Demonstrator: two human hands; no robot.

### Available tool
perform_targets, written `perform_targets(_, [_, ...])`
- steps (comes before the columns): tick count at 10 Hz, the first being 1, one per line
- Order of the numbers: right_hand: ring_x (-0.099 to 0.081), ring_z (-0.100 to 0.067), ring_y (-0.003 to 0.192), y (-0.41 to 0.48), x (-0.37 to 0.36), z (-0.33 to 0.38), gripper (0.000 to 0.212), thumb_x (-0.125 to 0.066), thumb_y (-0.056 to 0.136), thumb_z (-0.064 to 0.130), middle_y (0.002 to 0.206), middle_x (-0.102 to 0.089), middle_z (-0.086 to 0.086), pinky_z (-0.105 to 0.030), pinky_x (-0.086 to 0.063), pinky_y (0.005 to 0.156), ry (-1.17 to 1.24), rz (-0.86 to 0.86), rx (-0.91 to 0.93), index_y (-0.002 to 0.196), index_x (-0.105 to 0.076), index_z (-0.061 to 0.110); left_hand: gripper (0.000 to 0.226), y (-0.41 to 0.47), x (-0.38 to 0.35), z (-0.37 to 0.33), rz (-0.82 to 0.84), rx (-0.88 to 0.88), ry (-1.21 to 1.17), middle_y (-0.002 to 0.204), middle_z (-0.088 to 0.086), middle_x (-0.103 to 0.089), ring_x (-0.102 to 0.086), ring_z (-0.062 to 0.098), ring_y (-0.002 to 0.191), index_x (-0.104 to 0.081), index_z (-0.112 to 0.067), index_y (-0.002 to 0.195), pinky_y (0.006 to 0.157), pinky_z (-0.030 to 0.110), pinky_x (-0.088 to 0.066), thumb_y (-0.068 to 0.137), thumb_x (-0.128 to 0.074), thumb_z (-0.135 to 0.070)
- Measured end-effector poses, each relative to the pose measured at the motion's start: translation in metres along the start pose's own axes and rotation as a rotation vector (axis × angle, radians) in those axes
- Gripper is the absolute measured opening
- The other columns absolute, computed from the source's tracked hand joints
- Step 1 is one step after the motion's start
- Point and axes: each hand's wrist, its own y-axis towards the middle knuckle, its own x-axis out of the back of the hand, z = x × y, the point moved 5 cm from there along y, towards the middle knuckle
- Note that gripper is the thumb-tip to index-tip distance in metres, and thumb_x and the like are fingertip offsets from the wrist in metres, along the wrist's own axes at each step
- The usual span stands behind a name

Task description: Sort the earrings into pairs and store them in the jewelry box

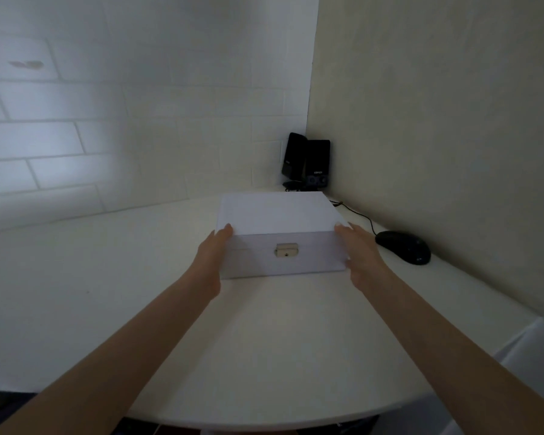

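Here, left grip [212, 262] and right grip [361, 259] clasp a shut lilac jewelry box [274, 211] — gold-latched.

Mouse [404, 247] sits near the jewelry box's [277, 211] right, speakers [308, 161] behind; bare table [107, 277] leftward.
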Motion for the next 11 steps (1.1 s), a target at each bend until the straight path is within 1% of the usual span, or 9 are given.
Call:
perform_targets(2, [-0.05, -0.015, 0.087, 0.037, -0.064, 0.007, 0.036, -0.049, 0.096, 0.023, 0.11, -0.051, -0.002, -0.025, -0.039, 0.07, 0.009, 0.107, -0.069, 0.13, -0.047, 0.011, 0.058, 0.043, 0.028, -0.014, -0.137, 0.029, -0.059, 0.14, 0.009, -0.045, -0.046, 0.026, 0.12, -0.036, -0.012, 0.141, 0.088, 0.031, -0.036, 0.091, -0.053, -0.038])
perform_targets(3, [-0.049, -0.015, 0.096, 0.058, -0.099, 0.008, 0.039, -0.047, 0.097, 0.025, 0.123, -0.051, -0.002, -0.025, -0.039, 0.077, 0.003, 0.177, -0.088, 0.134, -0.043, 0.012, 0.054, 0.065, 0.04, -0.026, -0.192, 0.026, -0.069, 0.138, 0.011, -0.045, -0.046, 0.028, 0.122, -0.038, -0.011, 0.139, 0.088, 0.033, -0.037, 0.092, -0.051, -0.036])
perform_targets(4, [-0.049, -0.017, 0.1, 0.08, -0.13, 0.009, 0.037, -0.045, 0.097, 0.026, 0.127, -0.052, -0.002, -0.025, -0.038, 0.076, -0.003, 0.243, -0.076, 0.133, -0.046, 0.015, 0.057, 0.089, 0.05, -0.032, -0.22, 0.022, -0.061, 0.14, 0.01, -0.043, -0.045, 0.029, 0.124, -0.036, -0.013, 0.141, 0.095, 0.036, -0.038, 0.092, -0.051, -0.039])
perform_targets(5, [-0.049, -0.018, 0.106, 0.097, -0.151, 0.008, 0.037, -0.044, 0.098, 0.026, 0.121, -0.051, -0.002, -0.026, -0.035, 0.082, -0.003, 0.279, -0.076, 0.134, -0.044, 0.015, 0.061, 0.108, 0.059, -0.038, -0.241, 0.01, -0.012, 0.143, 0.009, -0.039, -0.041, 0.03, 0.127, -0.033, -0.013, 0.142, 0.103, 0.039, -0.034, 0.092, -0.048, -0.045])
perform_targets(6, [-0.048, -0.015, 0.101, 0.115, -0.164, 0.007, 0.034, -0.044, 0.098, 0.025, 0.13, -0.052, -0.007, -0.026, -0.038, 0.084, 0.002, 0.278, -0.048, 0.131, -0.047, 0.013, 0.067, 0.125, 0.064, -0.044, -0.246, -0.028, 0.044, 0.147, 0.009, -0.034, -0.037, 0.03, 0.13, -0.029, -0.011, 0.144, 0.109, 0.043, -0.031, 0.092, -0.046, -0.049])
perform_targets(8, [-0.043, -0.014, 0.101, 0.139, -0.181, 0.007, 0.034, -0.039, 0.1, 0.022, 0.119, -0.051, -0.006, -0.025, -0.034, 0.085, -0.033, 0.299, -0.033, 0.13, -0.048, 0.009, 0.07, 0.142, 0.063, -0.046, -0.215, -0.039, 0.041, 0.148, 0.011, -0.031, -0.035, 0.031, 0.132, -0.023, -0.012, 0.146, 0.11, 0.046, -0.03, 0.092, -0.043, -0.051])
perform_targets(9, [-0.049, -0.02, 0.108, 0.141, -0.182, 0.008, 0.038, -0.04, 0.1, 0.026, 0.132, -0.05, -0.009, -0.03, -0.04, 0.095, -0.096, 0.298, -0.037, 0.132, -0.046, 0.008, 0.071, 0.136, 0.062, -0.05, -0.21, -0.022, 0.057, 0.148, 0.011, -0.032, -0.036, 0.03, 0.132, -0.024, -0.012, 0.145, 0.11, 0.046, -0.03, 0.091, -0.044, -0.053])
perform_targets(10, [-0.048, -0.026, 0.12, 0.147, -0.183, 0.008, 0.051, -0.044, 0.097, 0.033, 0.139, -0.044, -0.012, -0.034, -0.042, 0.1, -0.276, 0.263, 0.003, 0.14, -0.035, 0.007, 0.064, 0.127, 0.062, -0.056, -0.239, -0.052, 0.117, 0.148, 0.01, -0.031, -0.033, 0.026, 0.133, -0.024, -0.007, 0.144, 0.107, 0.036, -0.027, 0.095, -0.043, -0.043])
perform_targets(11, [-0.042, -0.024, 0.126, 0.13, -0.176, 0.034, 0.053, -0.048, 0.095, 0.026, 0.142, -0.038, -0.01, -0.034, -0.039, 0.103, -0.401, 0.158, 0.242, 0.142, -0.031, 0.009, 0.058, 0.082, 0.059, -0.076, -0.28, -0.21, 0.184, 0.148, 0.009, -0.03, -0.033, 0.021, 0.133, -0.024, -0.008, 0.144, 0.096, 0.025, -0.027, 0.095, -0.048, -0.029])
